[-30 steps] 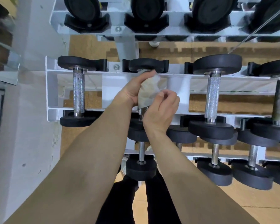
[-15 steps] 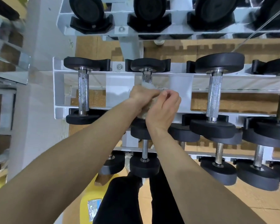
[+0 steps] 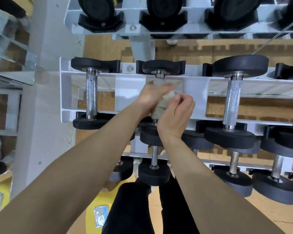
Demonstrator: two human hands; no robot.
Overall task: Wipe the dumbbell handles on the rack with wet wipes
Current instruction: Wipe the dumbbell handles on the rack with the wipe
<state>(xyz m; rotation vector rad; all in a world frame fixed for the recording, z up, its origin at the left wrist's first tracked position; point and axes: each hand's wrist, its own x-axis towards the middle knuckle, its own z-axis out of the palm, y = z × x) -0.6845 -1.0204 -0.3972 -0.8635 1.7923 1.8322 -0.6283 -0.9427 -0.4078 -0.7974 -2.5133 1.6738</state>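
Note:
A white rack [image 3: 65, 92] carries black dumbbells with knurled steel handles. A pale wet wipe [image 3: 161, 105] is wrapped round the handle of the second dumbbell from the left [image 3: 161, 69] on the middle tier. My left hand [image 3: 150, 96] grips the wipe and handle from the left and looks motion-blurred. My right hand [image 3: 177, 114] is curled at the wipe's right side, its fingertips pinching the cloth. Most of that handle is hidden under wipe and hands. A bare handle [image 3: 91, 97] lies to the left, another [image 3: 233, 103] to the right.
Larger dumbbells fill the top tier [image 3: 161, 12], smaller ones the bottom tier [image 3: 154, 171]. A grey wall and mirror edge [image 3: 12, 68] stand at the left. On the floor lies a yellow thing with a wipe packet [image 3: 100, 217] beside my black-trousered legs [image 3: 130, 208].
My left hand slid down the handle with the wipe, then back up a little. The right hand stayed at the wipe's right side. The camera drifted, so the rack sits further right.

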